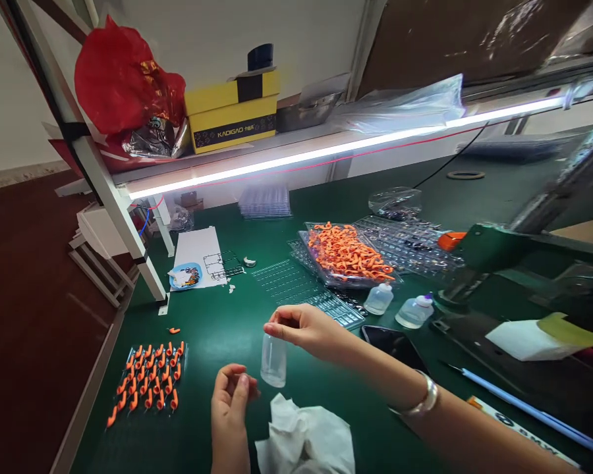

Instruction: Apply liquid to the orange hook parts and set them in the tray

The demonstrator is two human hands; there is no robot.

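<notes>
Small clear bottle [273, 359] hangs over the green table [217, 329], pinched at its top by the right hand [304, 327], just right of and above the left hand [231, 395]. Left fingertips are closed together; whatever sits between them is too small to make out. White tissue [306, 441] lies just below, cut off by the frame edge.

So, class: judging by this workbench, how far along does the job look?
Done: orange parts stand in rows on a clear tray at the left. In hand: the right hand holds a small clear bottle by its top; the left hand pinches something too small to tell, beside a white tissue. Left: a loose heap of orange parts remains unsorted.
</notes>
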